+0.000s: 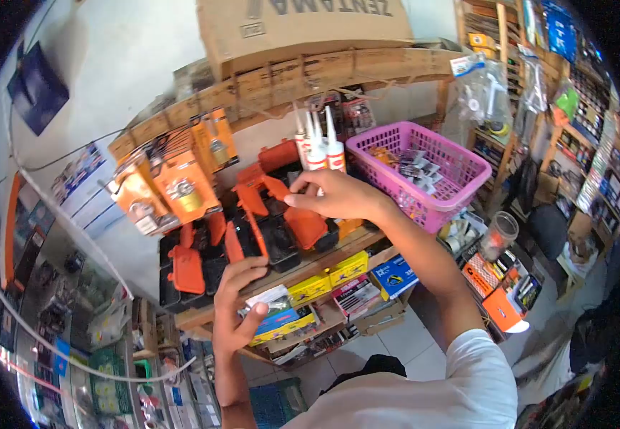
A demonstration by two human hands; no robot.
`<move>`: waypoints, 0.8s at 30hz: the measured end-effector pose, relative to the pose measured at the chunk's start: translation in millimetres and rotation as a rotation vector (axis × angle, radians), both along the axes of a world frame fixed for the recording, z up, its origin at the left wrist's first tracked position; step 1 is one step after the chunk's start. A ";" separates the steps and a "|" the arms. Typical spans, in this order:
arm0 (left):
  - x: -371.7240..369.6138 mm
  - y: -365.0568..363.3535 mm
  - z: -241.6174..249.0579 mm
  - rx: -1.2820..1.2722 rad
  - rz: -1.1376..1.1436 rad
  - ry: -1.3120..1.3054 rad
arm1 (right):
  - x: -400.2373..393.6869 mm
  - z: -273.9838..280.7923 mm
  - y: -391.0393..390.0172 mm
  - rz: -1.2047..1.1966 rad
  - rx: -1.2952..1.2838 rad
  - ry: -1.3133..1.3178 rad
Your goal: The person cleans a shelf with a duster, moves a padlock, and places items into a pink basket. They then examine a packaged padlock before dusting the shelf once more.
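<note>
Black plastic boxes with raised orange lids stand side by side on a wooden shelf. My right hand [335, 194] reaches over them, its fingers curled and its thumb at the edge of an upright orange lid [276, 188]. In front of the row, my left hand [237, 304] is open, thumb apart, with its fingertips close to a black box [273, 247]. Another orange lid [186, 270] tilts forward at the left end. Behind my right hand stand several white nozzle-topped tubes [335, 151].
A pink basket [435, 204] of small packets sits to the right. Orange-carded padlocks [181, 189] hang at the back left. Below the shelf are yellow boxes [310, 289] and a blue box [395, 277]. A large cardboard box [303, 39] rests on the upper plank.
</note>
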State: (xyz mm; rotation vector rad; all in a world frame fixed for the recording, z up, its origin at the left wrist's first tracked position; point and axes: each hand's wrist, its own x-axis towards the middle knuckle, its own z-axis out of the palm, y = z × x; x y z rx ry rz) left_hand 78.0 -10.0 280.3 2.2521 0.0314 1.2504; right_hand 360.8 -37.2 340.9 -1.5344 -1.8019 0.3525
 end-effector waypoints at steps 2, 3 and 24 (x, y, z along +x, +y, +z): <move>10.0 -1.6 1.3 -0.004 -0.055 0.091 | 35.0 -0.9 -12.7 -0.051 -0.036 -0.128; 16.3 1.6 -3.2 -0.015 -0.114 0.115 | 55.3 1.9 -16.6 -0.055 -0.037 -0.183; 94.3 -1.1 -29.4 -0.079 -0.288 0.394 | 336.3 -18.2 39.8 -0.480 0.088 -0.364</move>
